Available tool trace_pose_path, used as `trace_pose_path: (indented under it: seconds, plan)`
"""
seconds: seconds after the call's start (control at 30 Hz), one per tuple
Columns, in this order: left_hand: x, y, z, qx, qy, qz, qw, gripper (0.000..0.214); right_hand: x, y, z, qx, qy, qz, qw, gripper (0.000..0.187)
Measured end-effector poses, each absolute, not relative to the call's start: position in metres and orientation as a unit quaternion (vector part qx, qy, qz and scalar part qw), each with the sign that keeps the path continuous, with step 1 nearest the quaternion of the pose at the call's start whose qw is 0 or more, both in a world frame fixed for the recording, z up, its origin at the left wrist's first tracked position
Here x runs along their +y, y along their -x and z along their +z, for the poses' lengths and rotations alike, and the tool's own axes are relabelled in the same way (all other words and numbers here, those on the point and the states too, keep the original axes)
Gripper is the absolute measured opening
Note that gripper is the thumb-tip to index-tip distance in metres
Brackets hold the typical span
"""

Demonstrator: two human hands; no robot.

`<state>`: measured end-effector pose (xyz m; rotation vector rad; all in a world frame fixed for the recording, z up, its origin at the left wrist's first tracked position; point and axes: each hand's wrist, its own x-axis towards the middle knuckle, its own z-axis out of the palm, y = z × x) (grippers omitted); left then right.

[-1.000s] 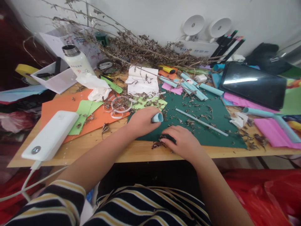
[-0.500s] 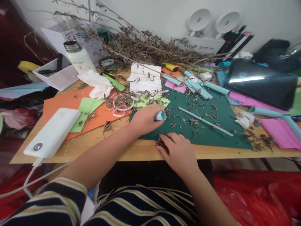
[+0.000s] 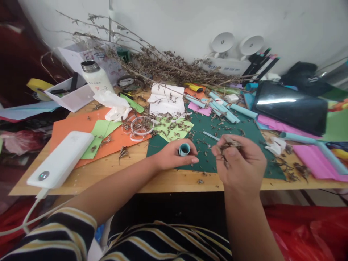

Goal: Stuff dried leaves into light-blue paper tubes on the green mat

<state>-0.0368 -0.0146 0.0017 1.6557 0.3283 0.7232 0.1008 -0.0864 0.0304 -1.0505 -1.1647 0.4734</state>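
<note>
My left hand is closed around a rolled light-blue paper tube, its open end tipped up toward me. To its right, raised above the table edge, my right hand pinches a small bunch of dried leaves. Under both hands lies a dark green sheet strewn with leaf crumbs. A thin pale stick on that sheet is partly hidden behind my right hand. More light-blue paper tubes lie farther back.
Dried branches run along the wall. At left are a white power bank with its cable, an open bottle, a roll of tape and orange paper. A black tablet and pink paper lie right.
My right hand has risen from the table edge with dried leaves and turned palm toward me. My left hand has moved slightly nearer, tipping the tube's opening up.
</note>
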Motion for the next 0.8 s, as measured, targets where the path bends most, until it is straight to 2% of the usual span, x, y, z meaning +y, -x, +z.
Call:
trace_pose_path:
  seconds: [0.07, 0.13, 0.23, 0.37, 0.53, 0.8]
  plan:
    - [-0.016, 0.035, 0.000, 0.145, -0.703, 0.279, 0.638, 0.019, -0.077, -0.093, 0.033, -0.527, 0.448, 0.248, 0.678, 0.014]
    - [-0.017, 0.034, -0.001, 0.150, -0.700, 0.254, 0.651, 0.021, -0.070, -0.085, 0.031, -0.562, 0.473, 0.247, 0.632, 0.015]
    - [-0.016, 0.033, -0.001, 0.156, -0.700, 0.221, 0.661, 0.020, -0.068, -0.079, 0.024, -0.591, 0.511, 0.210, 0.588, 0.019]
    - [-0.015, 0.032, 0.002, 0.159, -0.693, 0.214, 0.670, 0.018, -0.072, -0.082, 0.016, -0.619, 0.502, 0.127, 0.590, 0.030]
    - [-0.015, 0.029, -0.001, 0.139, -0.703, 0.228, 0.659, 0.015, -0.077, -0.090, 0.020, -0.732, 0.434, 0.031, 0.525, 0.029]
    - [-0.016, 0.029, -0.001, 0.130, -0.707, 0.225, 0.658, 0.020, -0.083, -0.089, 0.028, -0.759, 0.445, -0.042, 0.474, 0.031]
